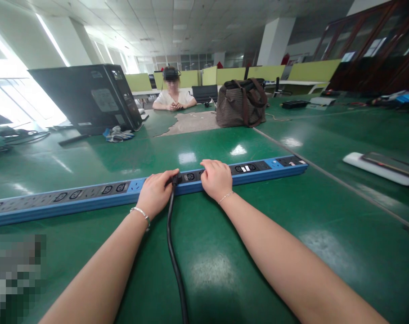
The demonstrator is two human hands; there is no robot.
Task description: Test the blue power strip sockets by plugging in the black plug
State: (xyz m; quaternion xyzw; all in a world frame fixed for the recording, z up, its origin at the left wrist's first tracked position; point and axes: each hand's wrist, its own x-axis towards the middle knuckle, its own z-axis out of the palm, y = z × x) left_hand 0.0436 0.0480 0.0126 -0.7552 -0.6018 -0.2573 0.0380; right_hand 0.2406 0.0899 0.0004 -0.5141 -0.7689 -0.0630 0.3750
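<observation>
A long blue power strip (211,181) with black sockets lies slantwise across the green table. My left hand (155,191) is closed at a black plug (176,178), which sits at the strip's middle; the fingers partly hide it. From the plug a thick black cable (172,252) runs down towards me to the lower edge of view. To the right, my right hand (217,179) is closed round the power strip, its fingers over the far side. A couple of sockets show between my two hands.
Across the green table (268,243) sits a person (172,96) wearing a headset. A black computer case (96,96) with gloves (118,134) beside it stands at the left. A brown bag (240,105) is behind the strip; a white-edged device (383,168) lies right.
</observation>
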